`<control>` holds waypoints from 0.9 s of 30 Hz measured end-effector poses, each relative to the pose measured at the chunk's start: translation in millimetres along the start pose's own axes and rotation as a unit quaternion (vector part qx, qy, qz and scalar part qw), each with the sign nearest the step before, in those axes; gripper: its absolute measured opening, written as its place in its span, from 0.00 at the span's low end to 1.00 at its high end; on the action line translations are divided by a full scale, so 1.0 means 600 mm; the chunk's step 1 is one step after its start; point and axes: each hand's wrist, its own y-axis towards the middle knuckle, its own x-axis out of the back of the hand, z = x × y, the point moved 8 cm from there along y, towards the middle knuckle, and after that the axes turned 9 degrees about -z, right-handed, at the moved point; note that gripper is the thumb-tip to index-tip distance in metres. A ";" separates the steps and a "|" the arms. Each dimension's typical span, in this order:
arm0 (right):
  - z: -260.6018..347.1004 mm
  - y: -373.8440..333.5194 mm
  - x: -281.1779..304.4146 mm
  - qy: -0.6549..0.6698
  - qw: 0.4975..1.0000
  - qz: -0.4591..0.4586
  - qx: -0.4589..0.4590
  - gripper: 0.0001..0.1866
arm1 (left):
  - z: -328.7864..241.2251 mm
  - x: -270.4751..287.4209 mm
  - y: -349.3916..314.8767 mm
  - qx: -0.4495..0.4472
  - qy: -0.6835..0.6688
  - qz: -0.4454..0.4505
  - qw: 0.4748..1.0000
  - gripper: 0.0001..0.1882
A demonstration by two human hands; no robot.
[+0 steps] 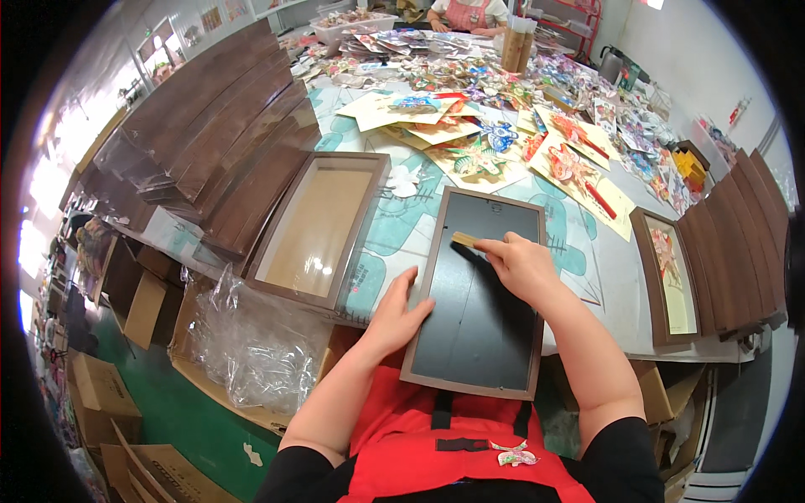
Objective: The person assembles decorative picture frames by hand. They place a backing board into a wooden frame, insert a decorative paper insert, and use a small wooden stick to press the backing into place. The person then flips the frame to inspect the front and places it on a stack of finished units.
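Left hand steadies frame (back up) — right hand presses wooden strip.

A craft framing workshop is indicated by stacked brown picture frames along a long worktable, colourful paper-cut artworks spread across it, cardboard boxes and plastic wrapping kept below.

My right hand covers most of the small tan tool; only its end pokes out at ten o'clock, so I can't tell what it is. The dark frame's near edge hides part of my red apron. At twelve o'clock, another person is cut off by the rim. The cutouts beyond are too small to read.
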 end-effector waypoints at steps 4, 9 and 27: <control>-0.012 0.022 -0.027 -0.003 1.000 -0.013 0.010 0.11 | 0.026 -0.029 0.092 0.004 -0.017 -0.056 0.998 0.33; -0.024 0.033 -0.042 0.013 0.999 0.014 0.031 0.12 | -0.011 -0.040 0.093 0.002 -0.036 -0.066 0.997 0.25; -0.059 0.019 -0.062 -0.039 0.991 0.038 -0.120 0.19 | -0.012 -0.041 0.090 -0.004 -0.028 -0.086 0.996 0.25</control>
